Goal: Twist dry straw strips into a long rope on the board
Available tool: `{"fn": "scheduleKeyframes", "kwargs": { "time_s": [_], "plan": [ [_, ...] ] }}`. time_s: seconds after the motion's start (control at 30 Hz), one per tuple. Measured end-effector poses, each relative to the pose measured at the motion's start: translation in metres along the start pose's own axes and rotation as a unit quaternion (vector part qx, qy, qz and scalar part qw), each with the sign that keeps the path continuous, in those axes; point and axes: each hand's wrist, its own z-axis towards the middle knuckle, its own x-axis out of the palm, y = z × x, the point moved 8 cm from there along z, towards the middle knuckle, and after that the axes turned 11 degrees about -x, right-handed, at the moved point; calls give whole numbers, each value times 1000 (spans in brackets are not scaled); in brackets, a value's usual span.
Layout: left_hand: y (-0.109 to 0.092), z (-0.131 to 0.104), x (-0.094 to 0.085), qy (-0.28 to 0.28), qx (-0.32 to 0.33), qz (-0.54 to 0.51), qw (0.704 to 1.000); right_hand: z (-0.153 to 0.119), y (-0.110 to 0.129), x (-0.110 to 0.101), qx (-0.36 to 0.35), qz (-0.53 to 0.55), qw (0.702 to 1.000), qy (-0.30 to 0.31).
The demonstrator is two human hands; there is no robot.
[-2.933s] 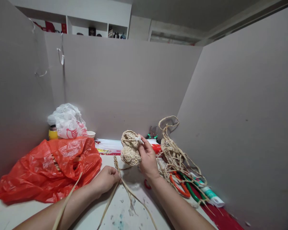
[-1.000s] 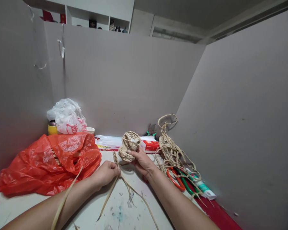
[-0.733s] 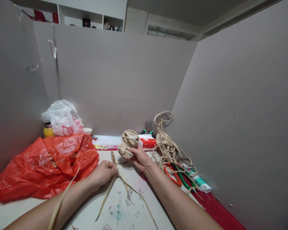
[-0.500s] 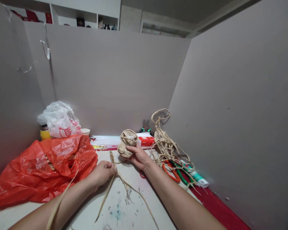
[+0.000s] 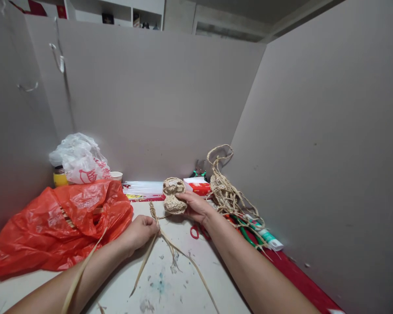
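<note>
Pinched in my left hand [image 5: 143, 232] is a short braid [image 5: 153, 211] of dry straw, its plaited end sticking up past my fingertips. Loose straw strands [image 5: 186, 256] fan out from it toward me over the white tabletop, and another long strand [image 5: 80, 274] lies across my left forearm. My right hand [image 5: 196, 206] grips a woven straw figure [image 5: 174, 196] made of two rounded parts joined at a narrow waist. A thin cord runs between the braid and the figure. My right palm is partly hidden behind the figure.
A red plastic bag [image 5: 52, 226] bulges on the left, with a white plastic bag [image 5: 80, 159] behind it. On the right lie a heap of straw braid [image 5: 229, 194], a tube [image 5: 271, 240], green-handled scissors [image 5: 249, 235] and red scissor handles [image 5: 194, 232]. Grey partitions [image 5: 150, 96] enclose the table.
My right hand has turned the woven figure, so its two parts now stand one above the other. The left hand keeps its hold on the braid. The view has tipped slightly.
</note>
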Motion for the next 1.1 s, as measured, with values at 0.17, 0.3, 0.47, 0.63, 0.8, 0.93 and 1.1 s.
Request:
{"fn": "scheduleKeyframes", "kwargs": {
  "time_s": [0.17,0.3,0.47,0.63,0.8,0.93,1.1],
  "plan": [
    [-1,0,0,-7,6,17,1000,4,-5,-4,-3,17,1000,-21],
    [2,1,-1,-13,0,18,1000,10,-11,-10,-36,31,998,-51],
    [3,2,0,-8,-4,15,1000,11,-5,-9,-99,41,992,-69],
    [2,1,-1,-7,-8,9,1000,14,7,-20,-163,29,979,-116],
    [2,1,-1,2,-12,0,1000,17,32,-47,-222,-22,962,-159],
    [5,3,-2,6,-2,-3,1000,18,58,-65,-250,-79,952,-155],
    [8,7,-3,4,0,-2,1000,12,79,-82,-259,-154,944,-137]
  ]
}}
